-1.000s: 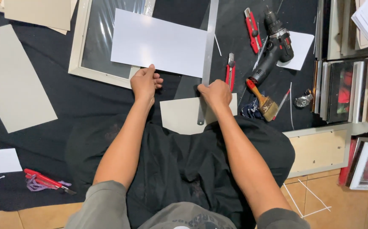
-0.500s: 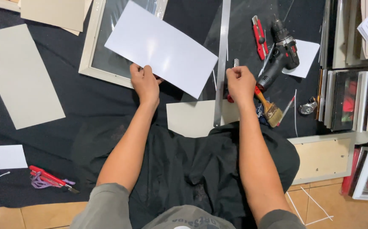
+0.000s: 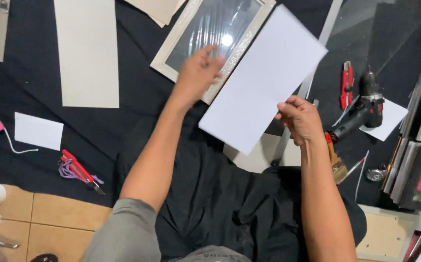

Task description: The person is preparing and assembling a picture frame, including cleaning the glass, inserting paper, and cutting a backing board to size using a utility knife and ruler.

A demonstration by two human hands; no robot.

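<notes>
I observe the right hand (image 3: 301,119) pinching the white sheet (image 3: 261,80) by its right edge, holding it tilted above the black cloth (image 3: 137,102). The left hand (image 3: 197,73) is released, fingers spread, over the lower rim of the silver picture frame (image 3: 210,34). A cordless drill (image 3: 360,111) lies near the right hand

Left hand (image 3: 197,73) open, right hand (image 3: 300,119) pinching.

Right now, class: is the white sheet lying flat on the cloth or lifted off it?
Lifted: the right hand holds the white sheet tilted above the picture frame.
</notes>
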